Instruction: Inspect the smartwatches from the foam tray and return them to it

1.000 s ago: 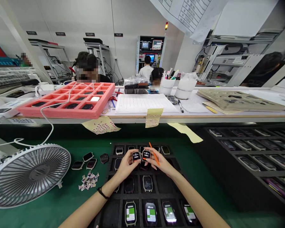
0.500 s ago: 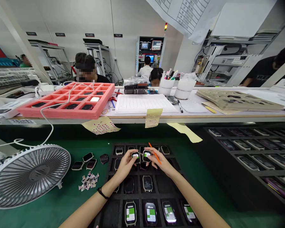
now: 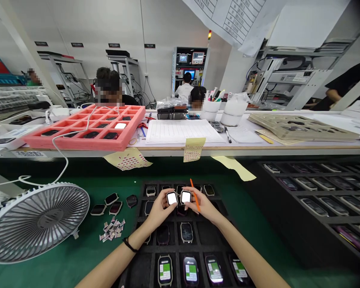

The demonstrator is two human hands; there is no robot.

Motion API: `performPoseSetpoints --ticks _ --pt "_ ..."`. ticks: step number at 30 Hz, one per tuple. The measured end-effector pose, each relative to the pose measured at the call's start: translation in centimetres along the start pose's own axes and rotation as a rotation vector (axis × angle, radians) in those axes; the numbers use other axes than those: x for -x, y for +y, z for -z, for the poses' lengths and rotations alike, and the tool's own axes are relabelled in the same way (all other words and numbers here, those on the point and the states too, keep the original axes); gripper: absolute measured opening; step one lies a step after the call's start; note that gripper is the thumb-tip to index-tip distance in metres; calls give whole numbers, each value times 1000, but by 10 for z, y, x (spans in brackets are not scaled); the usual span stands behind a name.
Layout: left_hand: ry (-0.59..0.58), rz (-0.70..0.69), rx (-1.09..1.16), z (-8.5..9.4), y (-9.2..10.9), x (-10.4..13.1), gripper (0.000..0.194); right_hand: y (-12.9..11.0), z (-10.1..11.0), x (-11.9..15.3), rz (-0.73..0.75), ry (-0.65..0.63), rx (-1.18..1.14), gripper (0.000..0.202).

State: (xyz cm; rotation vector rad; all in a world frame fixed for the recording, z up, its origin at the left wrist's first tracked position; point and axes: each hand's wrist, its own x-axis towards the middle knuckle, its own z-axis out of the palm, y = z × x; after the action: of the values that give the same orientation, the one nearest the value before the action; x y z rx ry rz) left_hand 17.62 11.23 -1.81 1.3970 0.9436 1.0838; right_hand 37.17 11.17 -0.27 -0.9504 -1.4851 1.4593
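Note:
Two smartwatch bodies without straps are held side by side above a black foam tray (image 3: 175, 249), both screens lit plain white. My left hand (image 3: 159, 208) is closed around the left smartwatch (image 3: 172, 198), its thumb at the lower edge. Closed on the right smartwatch (image 3: 186, 197) is my right hand (image 3: 202, 205), which also has a slim orange stick (image 3: 195, 196) between its fingers. Below, several watches lie in the tray's compartments; in the nearest row, a watch (image 3: 165, 271) and its neighbours show green and white screens. Other watches in the tray are dark.
Left of the tray lie loose watches (image 3: 115, 207), a pile of small tabs (image 3: 112, 229) and a white fan (image 3: 39, 222). A black tray of watches (image 3: 315, 206) stands at right. The shelf ahead carries a pink foam tray (image 3: 132, 128) and papers (image 3: 180, 131). People sit beyond.
Both held watches' screens went from a green-and-white display to plain white. My thumbs moved off the screens to the lower edges. The orange stick tilted more upright. A person at far right shifted.

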Motion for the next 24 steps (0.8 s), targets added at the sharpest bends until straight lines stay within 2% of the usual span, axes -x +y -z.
performPoseSetpoints --ticks 8,14,24 --pt "8 48 7 1 3 -1 40 0 1 -3 -26 74 -8 40" --pt "17 2 -80 1 8 0 30 -4 1 -2 -41 108 -2 33" --pt "14 19 -118 1 16 1 32 -4 0 -2 -40 118 -4 35"
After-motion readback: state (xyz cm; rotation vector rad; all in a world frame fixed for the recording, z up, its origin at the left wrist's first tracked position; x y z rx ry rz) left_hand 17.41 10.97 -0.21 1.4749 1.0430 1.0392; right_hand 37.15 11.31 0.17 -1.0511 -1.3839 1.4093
